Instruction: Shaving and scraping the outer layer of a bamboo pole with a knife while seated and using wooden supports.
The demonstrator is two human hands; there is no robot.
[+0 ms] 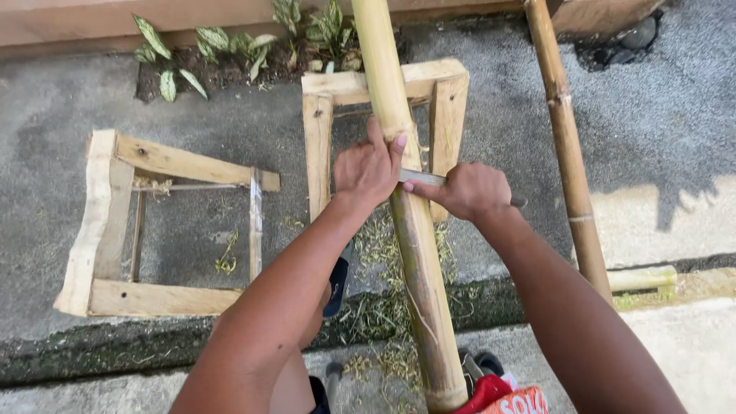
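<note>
Down at the bottom edge, the butt of the bamboo pole (418,261) sits close to the person's body, just beside a red cloth (491,392) at its right. Pale green shavings (383,307) litter the concrete ground (659,130) under and around the pole. Moving up, the pole runs away from the camera, resting across a small wooden frame (441,92). Both hands meet at its middle: the left hand (368,170) is curled over the pole's left side, thumb lying up along the stalk, and the right hand (469,190) is clenched round the handle of a knife (422,178), the blade laid crosswise against the pole and touching the left hand's fingers. Off to the left, well apart, a second wooden frame (107,230) lies on its side. To the right, a browner bamboo pole (567,146) slants upward, with a short cut bamboo piece (642,277) lying near its lower end. Farthest off, leafy plants (230,46) grow beside a wooden plank (115,19).
</note>
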